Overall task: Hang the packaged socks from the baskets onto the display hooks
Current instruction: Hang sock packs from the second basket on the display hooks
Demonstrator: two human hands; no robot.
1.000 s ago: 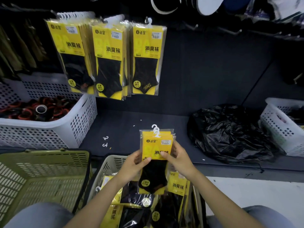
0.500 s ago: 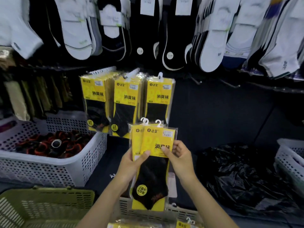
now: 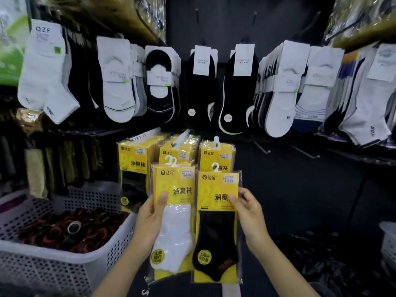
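White pack pinched by left fingers, black pack by right fingers.

Shop: sock display wall, labelled socks on hooks, stocked basket below.

A low dark shelf is running along the bottom of the frame beneath the display hooks. A white perforated basket is sitting on it at the lower left, holding a heap of dark red-and-black rolled items. A crumpled black plastic bag is lying on the shelf at the lower right, and the edge of a second white basket is showing just beyond it at the right border.
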